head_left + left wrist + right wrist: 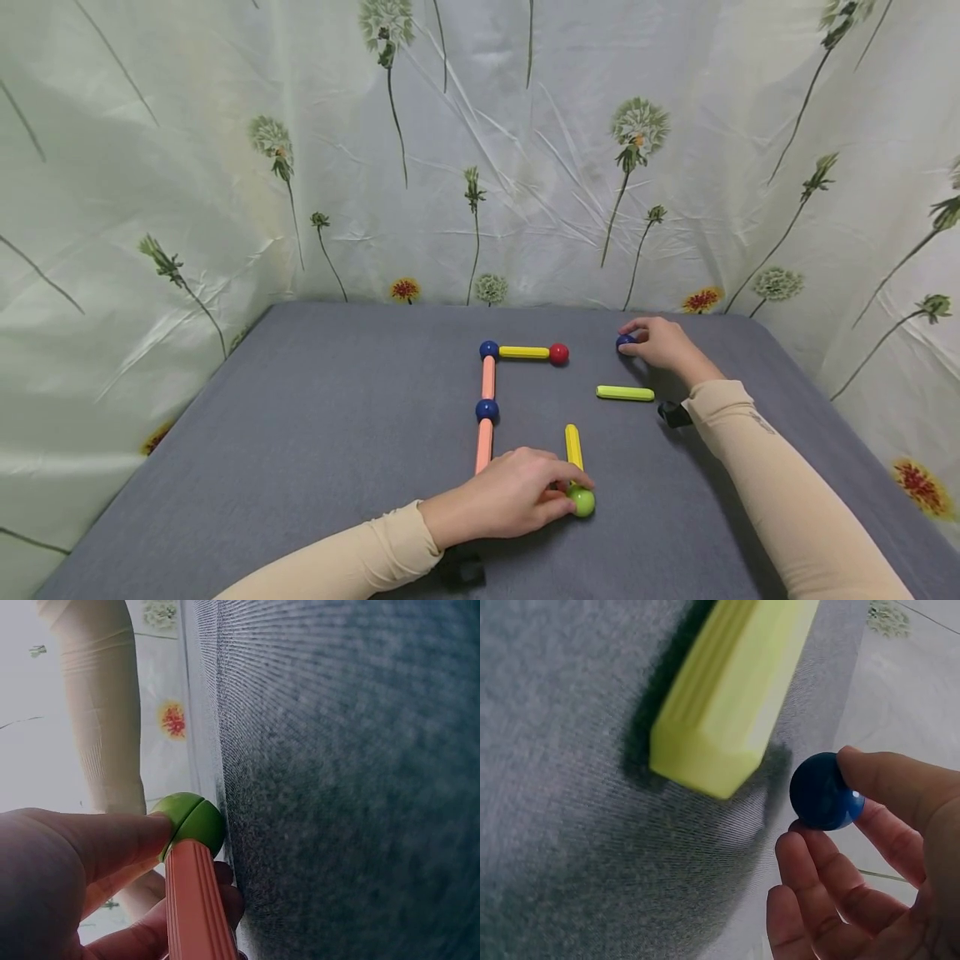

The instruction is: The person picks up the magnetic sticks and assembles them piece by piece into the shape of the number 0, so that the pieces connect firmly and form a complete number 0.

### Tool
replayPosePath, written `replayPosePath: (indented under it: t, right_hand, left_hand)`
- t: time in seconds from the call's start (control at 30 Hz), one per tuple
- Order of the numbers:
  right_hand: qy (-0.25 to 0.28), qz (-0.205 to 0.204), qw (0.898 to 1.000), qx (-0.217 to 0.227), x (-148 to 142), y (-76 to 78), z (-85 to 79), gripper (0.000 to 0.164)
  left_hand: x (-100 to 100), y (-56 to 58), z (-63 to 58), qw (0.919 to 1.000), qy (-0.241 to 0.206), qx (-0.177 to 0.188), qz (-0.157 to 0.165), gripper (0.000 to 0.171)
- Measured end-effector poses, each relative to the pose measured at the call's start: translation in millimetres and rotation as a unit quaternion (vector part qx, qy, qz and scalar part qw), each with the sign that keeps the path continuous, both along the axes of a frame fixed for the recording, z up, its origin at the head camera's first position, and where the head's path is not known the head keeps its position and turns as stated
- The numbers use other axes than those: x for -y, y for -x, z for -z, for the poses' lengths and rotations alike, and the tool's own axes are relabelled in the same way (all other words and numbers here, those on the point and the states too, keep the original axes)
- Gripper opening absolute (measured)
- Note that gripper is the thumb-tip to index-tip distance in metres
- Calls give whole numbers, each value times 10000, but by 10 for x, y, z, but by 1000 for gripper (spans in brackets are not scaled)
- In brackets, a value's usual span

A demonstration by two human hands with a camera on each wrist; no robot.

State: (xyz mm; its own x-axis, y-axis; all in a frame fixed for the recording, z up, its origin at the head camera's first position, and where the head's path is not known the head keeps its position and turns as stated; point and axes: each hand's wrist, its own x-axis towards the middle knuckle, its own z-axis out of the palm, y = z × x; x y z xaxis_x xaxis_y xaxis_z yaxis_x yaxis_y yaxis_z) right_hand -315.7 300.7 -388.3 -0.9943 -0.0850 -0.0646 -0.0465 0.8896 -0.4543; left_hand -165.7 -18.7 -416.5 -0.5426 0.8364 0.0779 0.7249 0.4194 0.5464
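Near the front of the table, my left hand [517, 493] pinches a green ball [581, 501] between thumb and fingers. A yellow stick [573, 447] runs away from that ball toward the back. In the left wrist view a salmon ridged stick [196, 900] meets the green ball [193, 823]; in the head view the hand covers that spot. At the back right, my right hand [660, 343] holds a small blue ball [826, 792] by thumb and fingertips. A loose yellow-green stick [626, 392] lies on the table just in front of the right hand.
Left of centre, salmon sticks [488, 378] and blue balls [487, 409] form a line, its lower end hidden by the left hand. From the top blue ball [489, 350], a yellow stick [523, 352] leads to a red ball [558, 354]. A flowered curtain [450, 167] hangs behind the grey table [337, 433].
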Motion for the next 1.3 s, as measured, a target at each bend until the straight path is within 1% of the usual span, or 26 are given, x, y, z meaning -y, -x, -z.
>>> replayPosePath:
  t: [0.23, 0.53, 0.87, 1.1, 1.3]
  right_hand:
    - [145, -115, 9998, -56, 18, -74, -34, 43]
    - [414, -184, 9990, 37, 110, -203, -105, 48]
    - [674, -391, 9969, 133, 277, -372, -141, 45]
    - [929, -560, 9937, 266, 370, -482, -121, 45]
    - [1149, -614, 9905, 434, 452, -557, -106, 42]
  left_hand:
    - [-4, -8, 2, 10000, -10, -72, -7, 30]
    - [-5, -10, 2, 10000, -30, -90, -20, 29]
    - [-10, -9, 8, 9998, -34, -168, -41, 28]
    - [-5, -18, 12, 9998, -54, -163, -53, 27]
    - [-6, -29, 17, 9998, -63, -199, -55, 27]
